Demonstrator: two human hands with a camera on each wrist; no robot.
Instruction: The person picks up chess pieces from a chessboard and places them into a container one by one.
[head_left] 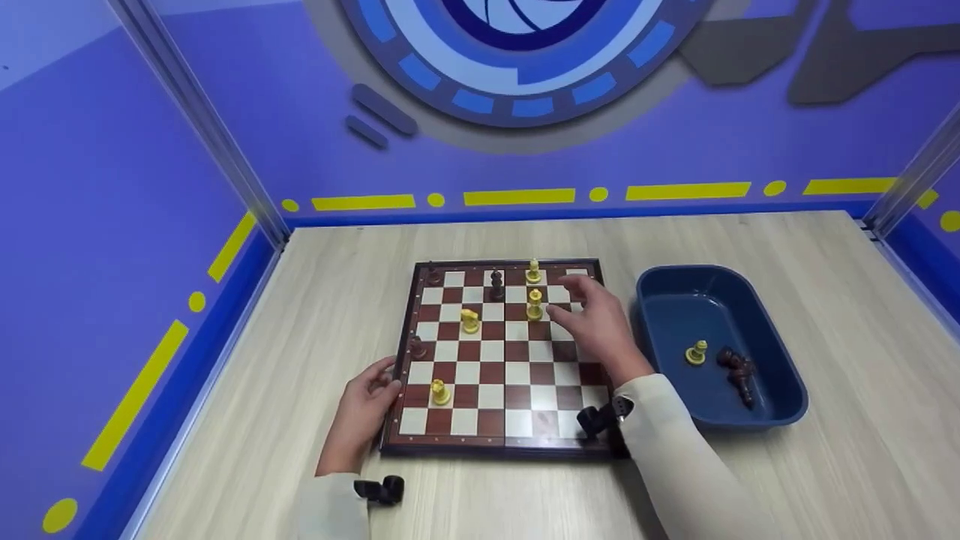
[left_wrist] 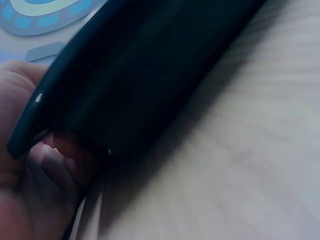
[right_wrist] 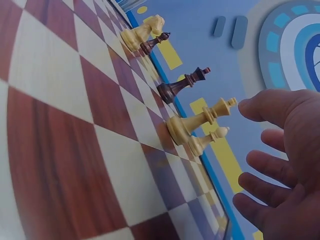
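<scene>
The chessboard [head_left: 491,373] lies flat with a few light and dark pieces on it. My left hand [head_left: 360,409] grips its left edge; the left wrist view shows fingers around the dark rim [left_wrist: 115,75]. Over the board's right side, my right hand [head_left: 598,324] has its fingers spread and holds nothing. Its thumb [right_wrist: 270,106] is close to the top of the light king [right_wrist: 200,120]; contact cannot be told. Behind that king stands a smaller light piece [head_left: 533,271], and left of it the dark king [head_left: 496,285]. A light knight [head_left: 469,321] stands farther left.
Right of the board is a blue tray [head_left: 787,379] with a light pawn [head_left: 697,352] upright and dark pieces [head_left: 739,367] lying inside. A light rook [head_left: 440,391] stands near the board's front left. Two dark pieces stand along its left side. Blue panels border the table [head_left: 330,285].
</scene>
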